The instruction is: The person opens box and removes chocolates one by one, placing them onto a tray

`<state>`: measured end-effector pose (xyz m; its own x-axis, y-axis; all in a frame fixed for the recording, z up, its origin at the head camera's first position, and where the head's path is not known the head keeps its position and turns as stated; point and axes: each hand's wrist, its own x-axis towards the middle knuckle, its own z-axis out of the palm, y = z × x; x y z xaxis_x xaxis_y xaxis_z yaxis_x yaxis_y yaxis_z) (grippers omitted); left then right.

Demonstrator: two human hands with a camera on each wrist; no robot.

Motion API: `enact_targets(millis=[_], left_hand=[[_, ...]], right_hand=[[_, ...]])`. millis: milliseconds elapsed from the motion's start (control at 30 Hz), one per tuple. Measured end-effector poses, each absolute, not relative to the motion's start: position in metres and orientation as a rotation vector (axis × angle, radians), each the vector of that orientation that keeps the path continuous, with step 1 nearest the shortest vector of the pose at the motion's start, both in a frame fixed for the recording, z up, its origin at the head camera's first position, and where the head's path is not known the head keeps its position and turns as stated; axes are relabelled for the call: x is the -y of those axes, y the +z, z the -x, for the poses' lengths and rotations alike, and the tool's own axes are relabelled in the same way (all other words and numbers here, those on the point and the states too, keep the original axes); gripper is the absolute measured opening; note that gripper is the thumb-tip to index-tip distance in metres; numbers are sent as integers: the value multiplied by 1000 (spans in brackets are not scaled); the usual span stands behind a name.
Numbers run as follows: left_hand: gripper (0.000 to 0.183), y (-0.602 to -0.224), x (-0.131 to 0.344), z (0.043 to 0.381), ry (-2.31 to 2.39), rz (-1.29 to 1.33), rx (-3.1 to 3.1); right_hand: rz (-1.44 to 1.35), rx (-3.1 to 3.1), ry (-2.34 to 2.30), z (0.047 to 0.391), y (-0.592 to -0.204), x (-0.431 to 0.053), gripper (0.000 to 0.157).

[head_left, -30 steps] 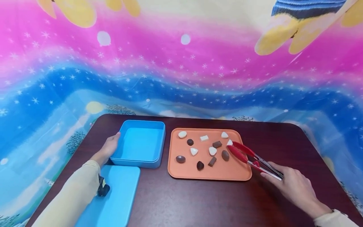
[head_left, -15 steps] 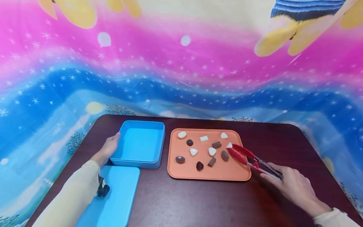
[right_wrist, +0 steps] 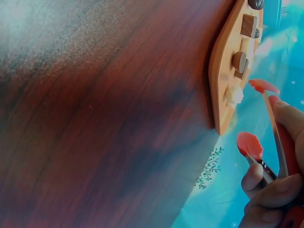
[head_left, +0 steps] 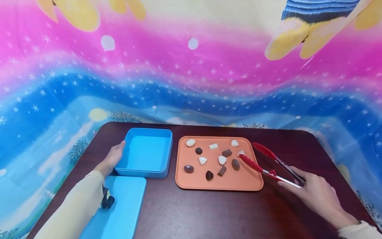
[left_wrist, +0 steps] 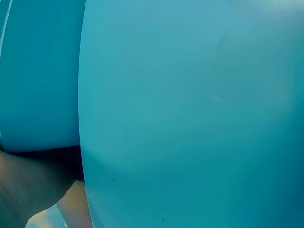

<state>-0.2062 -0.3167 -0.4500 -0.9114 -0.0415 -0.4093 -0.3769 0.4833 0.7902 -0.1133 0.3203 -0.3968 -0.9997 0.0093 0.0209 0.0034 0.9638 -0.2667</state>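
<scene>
My left hand point(head_left: 113, 156) is at the left wall of a square blue box point(head_left: 146, 151), thumb at its rim; its other fingers are hidden. In the left wrist view, that hand point(left_wrist: 33, 185) shows below the box wall point(left_wrist: 40, 85). My right hand point(head_left: 316, 194) grips red-tipped metal tongs point(head_left: 251, 163) with their arms spread apart. The near tip overlaps a white triangular chocolate point(head_left: 240, 153) on an orange tray point(head_left: 191, 183); the far tip is beyond the tray's right edge. The right wrist view shows fingers point(right_wrist: 275, 194) curled round the tongs.
Several white and brown chocolates lie spread over the tray, among them a brown oval point(head_left: 235, 164) and a dark brown bar point(head_left: 222, 171). A flat blue lid point(head_left: 125, 202) lies in front of the box. A patterned cloth point(head_left: 191, 83) hangs behind the dark table point(head_left: 209, 215).
The tongs have spread wider: their far tip has moved right, away from the white triangular chocolate, which stays on the tray. My right hand has shifted slightly right; the left stays at the box.
</scene>
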Motion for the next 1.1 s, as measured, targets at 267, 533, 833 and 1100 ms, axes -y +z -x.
enact_targets(millis=[267, 533, 833, 1100], left_hand=[[80, -450, 317, 207, 1394, 350, -2414], [80, -453, 318, 207, 1397, 354, -2398], [81, -452, 318, 205, 1392, 349, -2403], [83, -452, 319, 206, 1371, 347, -2409]], right_hand=[[67, 3019, 468, 113, -401, -320, 88], [114, 2966, 525, 110, -405, -323, 82], [140, 2937, 646, 110, -417, -329, 83], [161, 2920, 701, 109, -424, -340, 85]])
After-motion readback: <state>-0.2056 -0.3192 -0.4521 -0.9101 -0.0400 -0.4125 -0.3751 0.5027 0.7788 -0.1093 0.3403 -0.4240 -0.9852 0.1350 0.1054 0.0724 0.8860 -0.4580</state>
